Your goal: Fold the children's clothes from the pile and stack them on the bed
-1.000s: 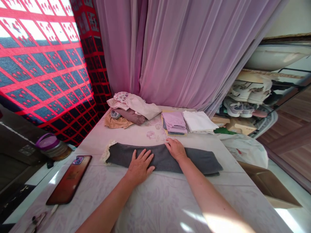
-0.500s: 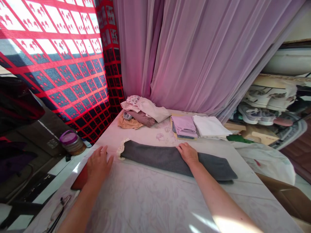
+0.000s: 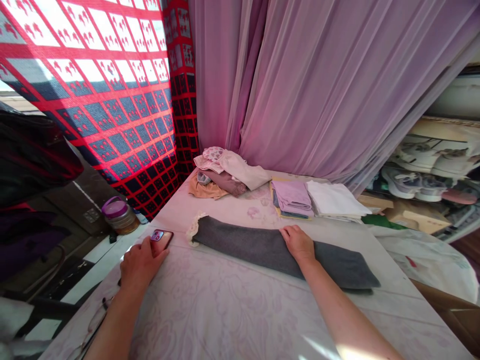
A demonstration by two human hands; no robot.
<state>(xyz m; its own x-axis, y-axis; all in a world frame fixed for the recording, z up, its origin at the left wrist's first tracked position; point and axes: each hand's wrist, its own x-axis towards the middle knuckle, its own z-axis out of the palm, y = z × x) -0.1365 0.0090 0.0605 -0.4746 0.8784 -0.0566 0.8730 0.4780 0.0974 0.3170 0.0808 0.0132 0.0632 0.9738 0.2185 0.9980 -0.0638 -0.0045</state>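
Dark grey trousers (image 3: 243, 242), folded into a long strip with a cream frilled end at the left, lie across the table. My right hand (image 3: 298, 243) rests on the middle of them, fingers curled together at the far edge of the cloth. At the table's left side, a reddish smartphone (image 3: 162, 242) lies with its camera lenses facing up. My left hand (image 3: 139, 262) is over the phone's near part, thumb along one side and fingers at the other. The palm hides much of the phone.
A heap of pink and brown clothes (image 3: 228, 172) lies at the back, beside folded lilac cloth (image 3: 290, 197) and folded white cloth (image 3: 335, 199). Glasses (image 3: 95, 320) lie near my left forearm. A purple-lidded jar (image 3: 120, 215) stands left; shoes (image 3: 416, 184) fill a shelf right.
My left hand has drawn back along the phone and closed around it, uncovering its camera end. My right hand stays on the trousers. The whole view has shifted slightly.
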